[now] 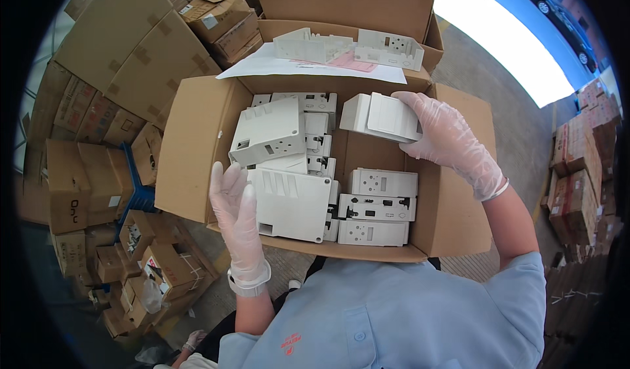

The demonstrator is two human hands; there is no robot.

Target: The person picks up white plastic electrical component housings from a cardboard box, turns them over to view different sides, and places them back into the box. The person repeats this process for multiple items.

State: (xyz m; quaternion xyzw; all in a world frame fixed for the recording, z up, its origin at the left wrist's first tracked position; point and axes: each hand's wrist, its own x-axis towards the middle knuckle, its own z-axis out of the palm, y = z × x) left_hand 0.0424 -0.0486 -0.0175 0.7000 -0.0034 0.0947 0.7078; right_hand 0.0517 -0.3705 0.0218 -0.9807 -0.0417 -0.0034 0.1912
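My right hand point(446, 133), in a clear glove, is closed on the right end of a white plastic housing point(392, 116) with a smooth, slightly raised cover. It holds this over the right back part of an open cardboard box point(457, 192). My left hand point(235, 228), gloved too, has its fingers apart at the box's left front. Beside its fingers lies a flat white housing point(291, 205) with slots; whether they touch it, I cannot tell. Another white housing point(270, 129) rests tilted behind that one. More white housings point(375, 208) stand in rows inside the box.
Behind the box, two open white shells point(314, 46) lie on white and pink paper point(252, 65) atop another carton. Stacked cartons point(141, 54) and a blue stool point(139, 188) are at left. Another person's gloved hand point(195, 339) shows at lower left. More cartons point(577, 172) stand at right.
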